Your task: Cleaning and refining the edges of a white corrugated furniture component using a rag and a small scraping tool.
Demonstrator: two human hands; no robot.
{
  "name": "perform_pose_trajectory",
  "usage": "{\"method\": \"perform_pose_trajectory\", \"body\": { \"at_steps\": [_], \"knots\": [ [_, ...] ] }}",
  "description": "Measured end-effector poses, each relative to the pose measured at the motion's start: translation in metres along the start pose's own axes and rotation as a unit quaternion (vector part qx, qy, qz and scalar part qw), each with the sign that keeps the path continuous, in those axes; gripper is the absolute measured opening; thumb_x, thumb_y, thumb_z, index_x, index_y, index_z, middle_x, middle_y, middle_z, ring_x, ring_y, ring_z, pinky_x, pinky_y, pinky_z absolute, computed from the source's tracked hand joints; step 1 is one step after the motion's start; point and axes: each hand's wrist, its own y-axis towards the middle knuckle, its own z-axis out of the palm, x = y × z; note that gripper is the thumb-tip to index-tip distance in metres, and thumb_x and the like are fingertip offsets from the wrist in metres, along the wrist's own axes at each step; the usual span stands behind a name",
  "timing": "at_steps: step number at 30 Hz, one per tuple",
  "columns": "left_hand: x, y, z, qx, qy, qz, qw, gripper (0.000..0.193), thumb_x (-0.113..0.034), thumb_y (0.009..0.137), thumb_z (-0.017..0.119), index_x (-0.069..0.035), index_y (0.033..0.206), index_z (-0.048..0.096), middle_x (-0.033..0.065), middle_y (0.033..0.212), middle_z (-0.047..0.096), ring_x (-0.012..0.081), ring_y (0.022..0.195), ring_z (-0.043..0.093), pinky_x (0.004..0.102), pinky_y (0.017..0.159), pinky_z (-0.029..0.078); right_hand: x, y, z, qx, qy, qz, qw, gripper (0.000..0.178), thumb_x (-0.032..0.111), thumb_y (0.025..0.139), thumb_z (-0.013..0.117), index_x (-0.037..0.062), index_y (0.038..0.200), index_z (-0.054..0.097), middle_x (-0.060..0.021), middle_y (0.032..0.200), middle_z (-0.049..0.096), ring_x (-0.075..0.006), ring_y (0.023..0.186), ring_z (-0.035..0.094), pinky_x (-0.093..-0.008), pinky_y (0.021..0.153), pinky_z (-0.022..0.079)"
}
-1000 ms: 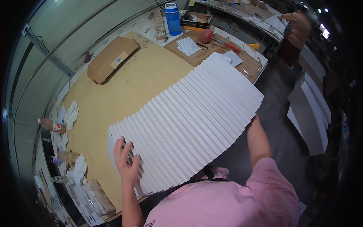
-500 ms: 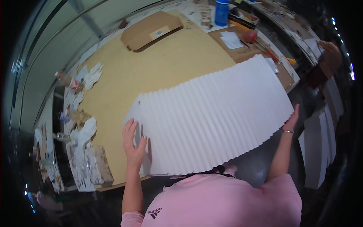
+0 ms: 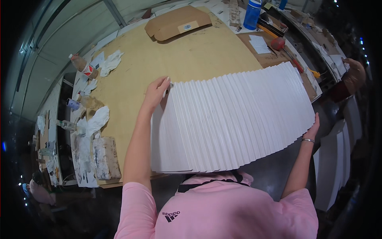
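Note:
A wide fan of overlapping white sheets spreads across the near part of the table, its right end reaching past the table's edge. My left hand is closed at the far left corner of the fan, fingers together beside a small dark hole. At the right end, my right hand grips the sheets' outer edge from the side, with a bracelet on the wrist. Most of its fingers are hidden behind the sheets.
A brown cardboard piece lies on the yellowish tabletop. Bottles, crumpled white cloths and a stained block line the left edge. At the far right are a blue bottle, a red-headed tool and a small white sheet. Another person's hand shows beyond.
My left hand has moved from the fan's near left side to its far left corner and closed there. The fan's left part has shifted slightly right. My right hand keeps its hold.

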Motion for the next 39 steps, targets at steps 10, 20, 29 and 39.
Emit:
{"method": "perform_pose_trajectory", "body": {
  "at_steps": [10, 20, 29, 39],
  "knots": [
    [0.009, -0.003, 0.019, 0.013, 0.041, -0.023, 0.999, 0.048, -0.038, 0.094, 0.061, 0.002, 0.069, 0.053, -0.0008, 0.060, 0.043, 0.0091, 0.062, 0.040, 0.0279, 0.058, 0.035, -0.004, -0.028, 0.033, -0.069, 0.003, -0.019, 0.997, 0.051, 0.041, 0.099, 0.049, -0.0020, 0.125, 0.059, -0.0123, 0.123, 0.065, -0.0269, 0.112, 0.062, -0.0366, 0.098, 0.047],
    [0.007, -0.006, 0.018, 0.022, 0.003, -0.006, 1.000, 0.042, -0.031, 0.095, 0.060, -0.002, 0.068, 0.048, -0.0053, 0.068, 0.043, 0.0072, 0.069, 0.037, 0.0266, 0.062, 0.032, -0.008, -0.047, 0.050, -0.081, 0.037, -0.021, 0.996, 0.049, 0.042, 0.098, 0.053, -0.0002, 0.121, 0.061, -0.0114, 0.117, 0.066, -0.0263, 0.107, 0.063, -0.0372, 0.093, 0.050],
    [0.000, -0.005, 0.025, -0.002, -0.011, -0.038, 0.999, 0.040, -0.032, 0.097, 0.056, -0.006, 0.069, 0.044, -0.0051, 0.071, 0.040, 0.0090, 0.070, 0.035, 0.0273, 0.064, 0.031, -0.007, -0.043, 0.058, -0.115, 0.063, -0.028, 0.991, 0.047, 0.041, 0.094, 0.059, 0.0004, 0.118, 0.061, -0.0109, 0.113, 0.065, -0.0245, 0.101, 0.063, -0.0358, 0.087, 0.051],
    [0.018, -0.042, -0.009, -0.110, -0.057, 0.012, 0.992, 0.034, -0.029, 0.099, 0.055, 0.003, 0.104, 0.065, 0.0089, 0.109, 0.067, 0.0197, 0.105, 0.060, 0.0335, 0.093, 0.045, -0.031, -0.022, 0.045, -0.064, 0.043, -0.023, 0.997, 0.043, 0.041, 0.095, 0.058, 0.0044, 0.118, 0.062, -0.0068, 0.112, 0.067, -0.0215, 0.104, 0.063, -0.0349, 0.091, 0.049]
  ]
}}
